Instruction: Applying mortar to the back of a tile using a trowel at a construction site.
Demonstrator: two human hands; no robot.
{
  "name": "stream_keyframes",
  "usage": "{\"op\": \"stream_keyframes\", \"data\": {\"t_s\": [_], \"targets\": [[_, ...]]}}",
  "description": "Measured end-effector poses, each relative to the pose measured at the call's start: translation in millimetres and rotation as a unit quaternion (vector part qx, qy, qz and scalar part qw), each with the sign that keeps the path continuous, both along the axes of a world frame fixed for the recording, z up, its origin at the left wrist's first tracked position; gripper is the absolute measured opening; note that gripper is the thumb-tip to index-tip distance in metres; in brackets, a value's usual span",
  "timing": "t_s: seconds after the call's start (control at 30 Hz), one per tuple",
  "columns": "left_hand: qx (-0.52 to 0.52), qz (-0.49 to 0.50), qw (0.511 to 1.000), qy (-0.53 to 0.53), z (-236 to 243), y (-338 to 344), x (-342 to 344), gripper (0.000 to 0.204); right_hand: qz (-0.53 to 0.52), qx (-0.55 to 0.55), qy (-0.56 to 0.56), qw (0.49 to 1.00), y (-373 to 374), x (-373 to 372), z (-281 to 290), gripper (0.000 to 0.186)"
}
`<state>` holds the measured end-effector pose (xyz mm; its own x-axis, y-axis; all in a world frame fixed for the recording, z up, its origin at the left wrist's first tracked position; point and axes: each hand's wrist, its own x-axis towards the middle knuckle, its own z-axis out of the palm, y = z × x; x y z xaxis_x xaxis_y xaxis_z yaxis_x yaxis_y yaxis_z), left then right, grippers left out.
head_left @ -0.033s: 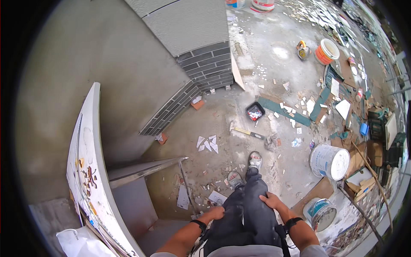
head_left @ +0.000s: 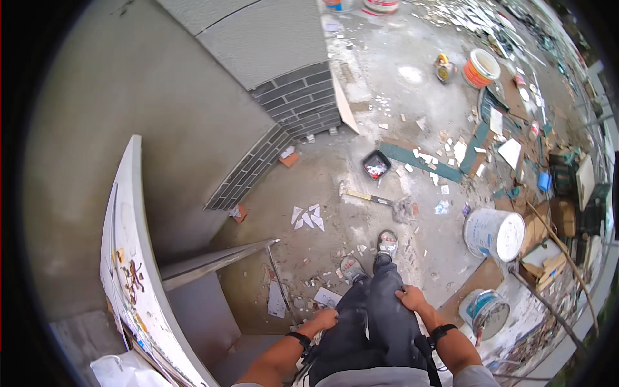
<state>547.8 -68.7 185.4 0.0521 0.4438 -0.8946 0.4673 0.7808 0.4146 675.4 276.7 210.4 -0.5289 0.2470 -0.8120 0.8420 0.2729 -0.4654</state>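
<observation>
My left hand (head_left: pixel 325 318) is closed at the outer side of my left thigh, its fingers curled against the dark grey trousers (head_left: pixel 393 322). Over the right knee, my right hand (head_left: pixel 411 297) grips the cloth with thumb and bent fingers. Parts of the fingers on both hands are hidden. Beyond my feet, a hammer (head_left: pixel 366 195) with a yellow and black handle lies on the concrete. Past it sits a small black tray (head_left: pixel 376 165) with red and white bits inside. Several white triangular tile pieces (head_left: pixel 308 217) are grouped left of the hammer.
Dark brick-pattern tiles (head_left: pixel 251 166) line the wall's base, with orange brick pieces (head_left: pixel 289 158) below. A white slab edge (head_left: pixel 132 258) rises at left. Right stand a white bucket (head_left: pixel 483 233), a smaller bucket (head_left: pixel 474 308) and sticks (head_left: pixel 561 242). A grinder (head_left: pixel 443 69) lies near an orange-white bucket (head_left: pixel 480 69).
The view has shifted slightly, so the wall, hammer and tray sit a little farther left. Both hands stay on the trousers.
</observation>
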Motion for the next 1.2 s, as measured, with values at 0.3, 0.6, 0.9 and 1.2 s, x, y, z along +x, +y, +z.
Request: {"op": "stream_keyframes", "data": {"t_s": [0.3, 0.6, 0.9, 1.2], "targets": [[0.014, 0.274, 0.958, 0.079, 46, 55, -9, 0.031, -0.015, 0.026, -0.103, 0.994, 42, 190, 33, 0.041], [-0.005, 0.507, 0.849, 0.145, 24, -23, 117, 0.028, 0.173, 0.037, -0.012, 0.984, 82, 264, 11, 0.027], [-0.177, 0.619, 0.726, 0.241, 34, -164, 367, 0.023, 0.118, 0.112, 0.116, 0.98, 243, 337, -11, 0.017], [-0.262, 0.685, 0.615, 0.288, 24, -171, 439, 0.036, 0.155, -0.004, -0.088, 0.984, 186, 329, 21, 0.026]]}}
